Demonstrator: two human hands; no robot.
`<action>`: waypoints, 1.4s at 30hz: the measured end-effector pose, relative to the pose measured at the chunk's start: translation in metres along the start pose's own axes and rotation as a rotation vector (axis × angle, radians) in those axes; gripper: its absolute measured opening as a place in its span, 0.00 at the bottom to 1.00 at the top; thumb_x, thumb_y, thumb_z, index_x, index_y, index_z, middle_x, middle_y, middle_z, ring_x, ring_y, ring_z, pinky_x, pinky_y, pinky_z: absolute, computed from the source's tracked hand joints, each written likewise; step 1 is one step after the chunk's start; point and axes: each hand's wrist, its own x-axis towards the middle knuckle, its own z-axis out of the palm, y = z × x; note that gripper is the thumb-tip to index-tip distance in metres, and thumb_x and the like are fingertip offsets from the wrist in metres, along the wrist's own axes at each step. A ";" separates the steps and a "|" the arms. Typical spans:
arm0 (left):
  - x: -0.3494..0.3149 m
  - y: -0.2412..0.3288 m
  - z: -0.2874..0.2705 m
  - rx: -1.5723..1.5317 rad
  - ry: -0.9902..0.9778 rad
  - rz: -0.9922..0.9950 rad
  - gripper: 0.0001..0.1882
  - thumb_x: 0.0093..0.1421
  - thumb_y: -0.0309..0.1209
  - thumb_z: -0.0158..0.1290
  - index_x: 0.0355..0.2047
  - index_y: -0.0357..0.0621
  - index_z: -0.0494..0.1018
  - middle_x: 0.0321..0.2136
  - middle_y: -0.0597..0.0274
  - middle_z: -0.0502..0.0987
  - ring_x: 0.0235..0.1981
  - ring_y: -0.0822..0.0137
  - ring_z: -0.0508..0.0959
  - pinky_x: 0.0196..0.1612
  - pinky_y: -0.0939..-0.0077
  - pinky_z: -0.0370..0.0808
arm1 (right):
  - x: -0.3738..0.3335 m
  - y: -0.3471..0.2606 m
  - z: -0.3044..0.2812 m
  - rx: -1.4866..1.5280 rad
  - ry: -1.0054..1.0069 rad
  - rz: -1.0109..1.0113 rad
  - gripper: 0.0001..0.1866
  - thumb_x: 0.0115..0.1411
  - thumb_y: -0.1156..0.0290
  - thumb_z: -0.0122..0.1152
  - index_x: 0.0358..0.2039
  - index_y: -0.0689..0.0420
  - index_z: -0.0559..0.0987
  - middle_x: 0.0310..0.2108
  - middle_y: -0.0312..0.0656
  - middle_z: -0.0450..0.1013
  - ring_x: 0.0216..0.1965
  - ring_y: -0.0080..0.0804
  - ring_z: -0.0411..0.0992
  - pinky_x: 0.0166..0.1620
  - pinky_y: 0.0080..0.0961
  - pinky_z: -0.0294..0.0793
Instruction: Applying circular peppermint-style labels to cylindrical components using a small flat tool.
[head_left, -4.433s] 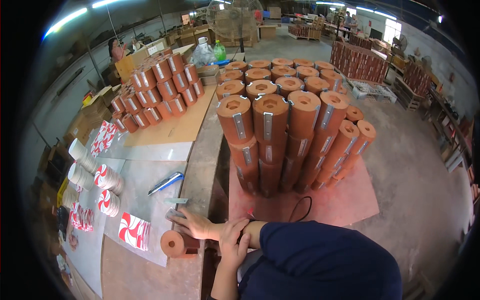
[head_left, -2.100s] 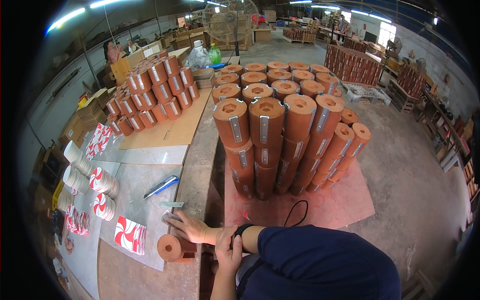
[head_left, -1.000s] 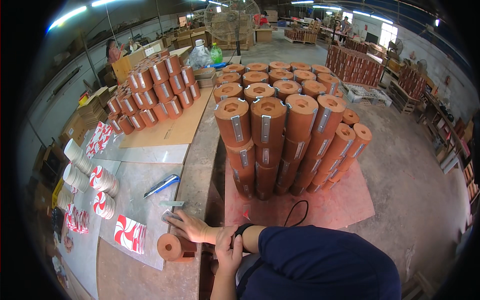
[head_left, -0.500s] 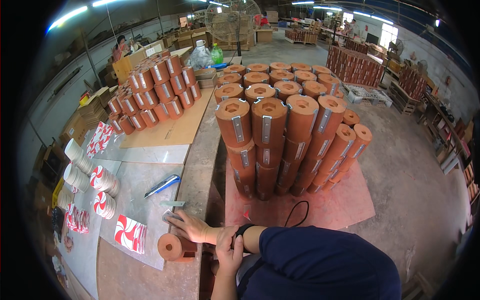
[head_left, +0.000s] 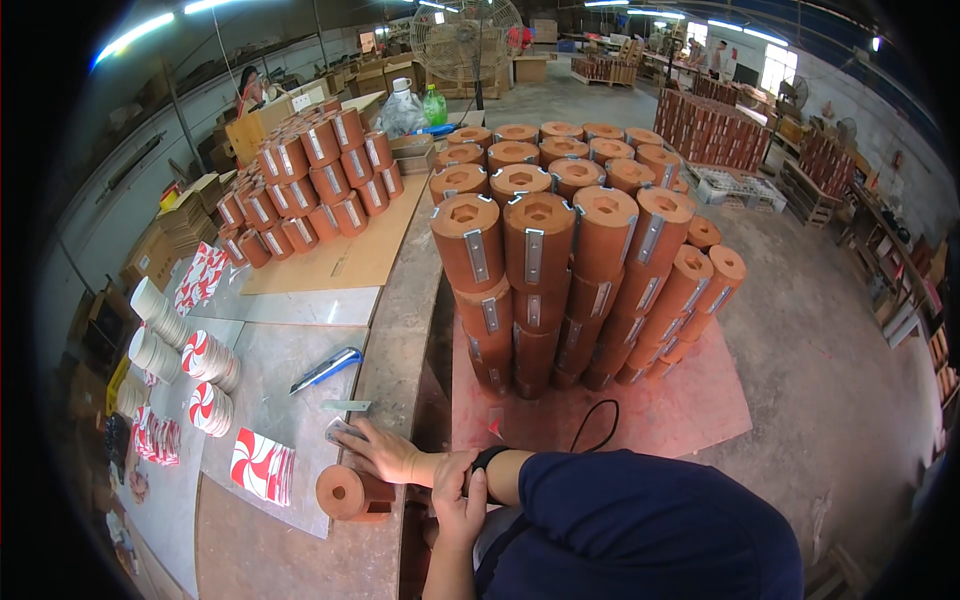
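Observation:
My right hand (head_left: 378,452) reaches left across the bench edge, fingers spread. Its fingertips lie over a small grey flat piece (head_left: 338,428). A black band (head_left: 487,462) circles my right wrist. My left hand (head_left: 460,498) is closed around that wrist at the band, thumb on the near side. Just below my right hand, a brown cylinder (head_left: 342,493) with a round hole lies on its side. Beyond the fingers are a short grey metal strip (head_left: 345,406) and a blue utility knife (head_left: 326,370). A stack of red-and-white swirl cards (head_left: 262,466) sits to the left.
Tall stacks of brown cylinders with metal plates (head_left: 540,260) stand on a reddish board (head_left: 700,410) to the right. More cylinders (head_left: 320,180) are piled on cardboard (head_left: 340,255) at the bench's far end. Round disc stacks (head_left: 210,410) line the left. A black cord loop (head_left: 597,425) lies on the board.
My hands keep the same place and grip. The view has shifted very slightly. In the far background, people have moved a little.

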 end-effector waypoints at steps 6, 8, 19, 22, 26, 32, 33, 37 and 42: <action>0.002 0.001 -0.001 -0.006 -0.010 -0.019 0.11 0.53 0.23 0.50 0.37 0.32 0.72 0.33 0.48 0.75 0.36 0.51 0.74 0.44 0.66 0.69 | 0.000 -0.001 -0.002 -0.007 -0.012 -0.007 0.28 0.56 0.66 0.56 0.57 0.52 0.63 0.46 0.50 0.59 0.39 0.48 0.70 0.41 0.36 0.72; 0.002 0.002 -0.001 -0.010 -0.010 -0.028 0.11 0.52 0.23 0.50 0.37 0.32 0.72 0.33 0.48 0.75 0.36 0.51 0.74 0.44 0.66 0.69 | 0.001 -0.001 -0.002 -0.002 -0.005 -0.010 0.28 0.55 0.66 0.56 0.57 0.51 0.63 0.46 0.50 0.59 0.39 0.48 0.70 0.41 0.36 0.72; 0.001 0.000 0.000 -0.045 -0.006 -0.064 0.12 0.52 0.23 0.50 0.37 0.32 0.72 0.33 0.48 0.74 0.37 0.51 0.74 0.45 0.66 0.69 | 0.001 -0.003 -0.004 0.043 -0.030 0.032 0.27 0.55 0.67 0.56 0.56 0.50 0.64 0.46 0.50 0.59 0.39 0.49 0.69 0.41 0.38 0.71; 0.000 -0.003 0.001 -0.042 -0.003 -0.057 0.11 0.52 0.23 0.51 0.37 0.32 0.72 0.33 0.48 0.75 0.37 0.51 0.74 0.45 0.66 0.69 | 0.001 -0.002 -0.002 0.012 -0.014 0.010 0.27 0.55 0.67 0.56 0.56 0.50 0.64 0.46 0.50 0.60 0.39 0.49 0.70 0.41 0.38 0.71; 0.000 -0.001 0.001 -0.046 -0.002 -0.065 0.11 0.52 0.23 0.51 0.37 0.32 0.72 0.33 0.48 0.75 0.37 0.51 0.74 0.46 0.65 0.69 | 0.001 -0.001 -0.002 0.007 -0.002 -0.002 0.27 0.55 0.67 0.56 0.56 0.51 0.64 0.46 0.50 0.59 0.38 0.48 0.70 0.41 0.37 0.71; -0.001 0.000 0.000 -0.046 -0.001 -0.052 0.11 0.52 0.22 0.51 0.37 0.32 0.72 0.34 0.48 0.75 0.38 0.51 0.74 0.46 0.65 0.68 | 0.001 -0.002 -0.003 0.007 -0.001 0.001 0.26 0.55 0.67 0.56 0.56 0.51 0.64 0.46 0.50 0.59 0.38 0.48 0.70 0.41 0.36 0.72; -0.001 -0.001 0.000 -0.052 -0.002 -0.055 0.11 0.52 0.23 0.51 0.37 0.32 0.72 0.34 0.48 0.75 0.38 0.51 0.74 0.46 0.65 0.68 | 0.001 -0.003 -0.003 0.008 0.002 0.001 0.26 0.55 0.67 0.56 0.56 0.51 0.65 0.46 0.50 0.59 0.38 0.48 0.70 0.41 0.36 0.72; -0.002 -0.002 0.000 -0.067 -0.004 -0.064 0.11 0.52 0.23 0.51 0.37 0.32 0.72 0.35 0.48 0.75 0.38 0.51 0.74 0.47 0.65 0.68 | 0.001 -0.002 -0.003 -0.005 -0.012 0.003 0.26 0.55 0.67 0.56 0.56 0.51 0.65 0.46 0.50 0.59 0.39 0.48 0.70 0.41 0.36 0.72; -0.001 -0.001 0.000 -0.063 -0.013 -0.071 0.11 0.52 0.23 0.51 0.37 0.32 0.72 0.35 0.48 0.75 0.38 0.51 0.74 0.46 0.65 0.68 | -0.001 0.001 0.000 -0.002 -0.017 0.009 0.27 0.55 0.67 0.56 0.56 0.51 0.64 0.46 0.50 0.60 0.40 0.48 0.69 0.42 0.37 0.71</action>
